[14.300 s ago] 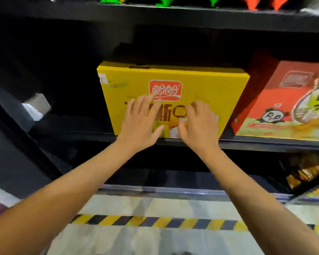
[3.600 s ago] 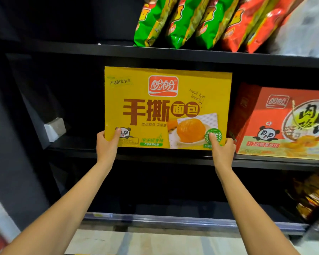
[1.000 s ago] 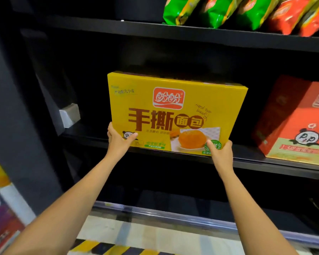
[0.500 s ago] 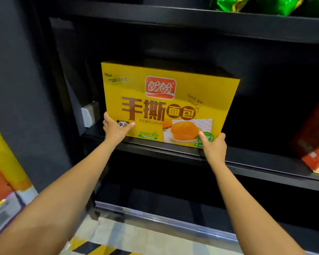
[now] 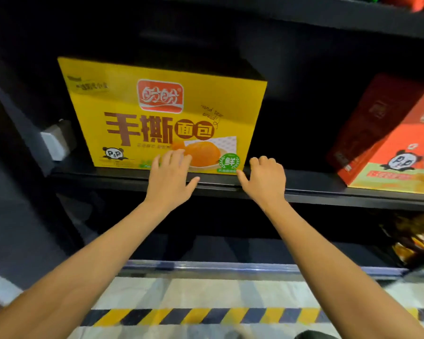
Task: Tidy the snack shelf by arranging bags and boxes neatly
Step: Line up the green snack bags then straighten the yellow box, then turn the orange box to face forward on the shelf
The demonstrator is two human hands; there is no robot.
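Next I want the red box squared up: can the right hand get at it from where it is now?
Probably yes. The right hand rests open at the shelf edge, and only bare shelf lies between it and the red box.

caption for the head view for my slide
Left hand flat on the yellow box, right hand at the shelf edge, red box to the right.

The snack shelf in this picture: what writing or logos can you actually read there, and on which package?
"盼盼": red logo on the yellow box.
"手撕面包": big brown characters, same box.
"hand tear bread!": handwriting style, partly blurred, same box.
"鲜": green seal, same box.
"P&P": panda badges on the yellow box and the red box.
Other small print: too blurred.
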